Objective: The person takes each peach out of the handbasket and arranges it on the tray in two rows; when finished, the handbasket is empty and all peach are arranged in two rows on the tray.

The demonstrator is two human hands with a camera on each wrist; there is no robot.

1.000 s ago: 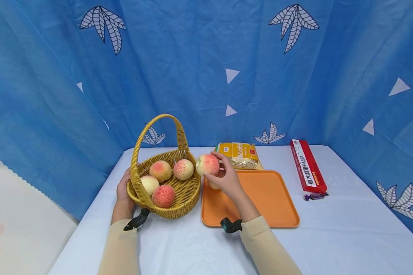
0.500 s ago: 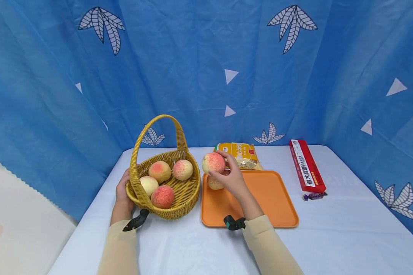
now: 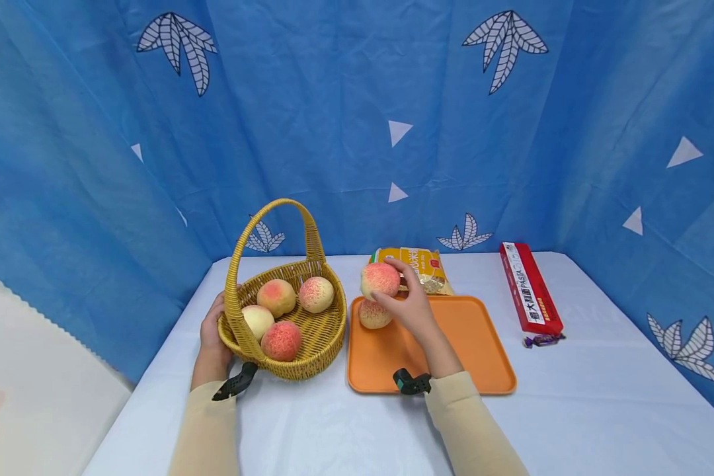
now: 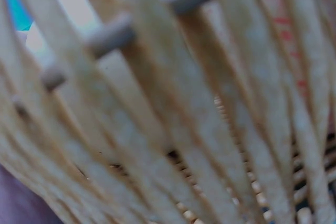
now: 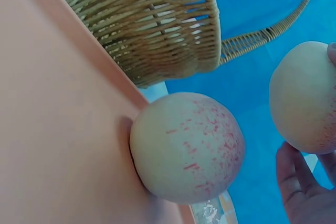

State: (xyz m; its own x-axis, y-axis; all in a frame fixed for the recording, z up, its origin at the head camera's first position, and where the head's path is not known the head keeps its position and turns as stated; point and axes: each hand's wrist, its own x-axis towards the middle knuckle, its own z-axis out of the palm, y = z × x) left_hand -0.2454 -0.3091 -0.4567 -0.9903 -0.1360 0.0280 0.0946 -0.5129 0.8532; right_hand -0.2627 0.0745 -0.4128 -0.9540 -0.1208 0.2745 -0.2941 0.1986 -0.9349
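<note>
My right hand (image 3: 415,305) pinches a red-and-cream peach (image 3: 380,280) between thumb and fingers, above the left end of an orange tray (image 3: 464,344). Right below it, a paler, red-speckled peach (image 5: 186,148) lies on the tray, near its edge. My left hand (image 3: 212,330) holds a yellow wicker basket (image 3: 318,360) by its left side; some of its fingers are hidden behind the weave. Inside the basket are several peaches, among them a red peach (image 3: 281,340) and an orange one (image 3: 276,297). Only blurred wickerwork fills most of the left wrist view.
Behind the tray lies a yellow bag of grain (image 3: 422,268). To the right are a red pasta box (image 3: 532,287) and a purple wrapped candy (image 3: 544,340). The basket's tall handle (image 3: 238,264) arches upward. A blue curtain (image 3: 345,132) hangs behind the white table.
My right hand has carried the peach rightward from the basket's rim to above the tray, uncovering the peach lying there. My left hand and the basket stay in place.
</note>
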